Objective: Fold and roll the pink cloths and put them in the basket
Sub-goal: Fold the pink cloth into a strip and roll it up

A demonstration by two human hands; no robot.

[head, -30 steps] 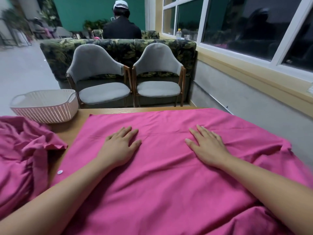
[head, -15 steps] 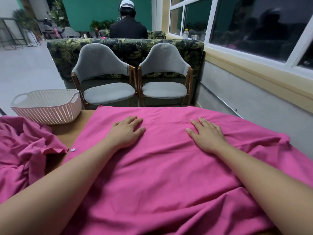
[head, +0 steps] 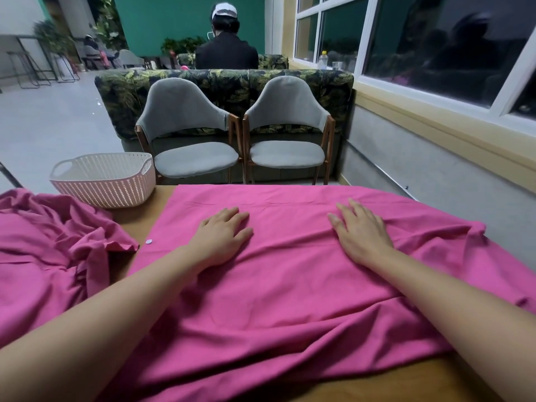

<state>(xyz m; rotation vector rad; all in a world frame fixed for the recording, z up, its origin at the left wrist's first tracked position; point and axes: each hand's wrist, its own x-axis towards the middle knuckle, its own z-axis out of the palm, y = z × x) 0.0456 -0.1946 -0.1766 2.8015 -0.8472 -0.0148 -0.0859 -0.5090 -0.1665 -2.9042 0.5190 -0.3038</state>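
Pink cloth (head: 290, 291) is lying crosswise beneath left hand (head: 222, 237) and right hand (head: 359, 235), both pressing flat-fingered, far hem just ahead.

I see a bare table strip (head: 132, 227) between the spread cloth (head: 290, 285) and crumpled heap (head: 49, 250), leading to the basket (head: 101, 182); wall (head: 435, 169) closes the right.

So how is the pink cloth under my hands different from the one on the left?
The spread cloth lies mostly flat across the table; the left cloth sits bunched in a heap. The left hand and right hand rest flat on the spread cloth; neither touches the left cloth. Both are the same pink, and neither is in the basket.
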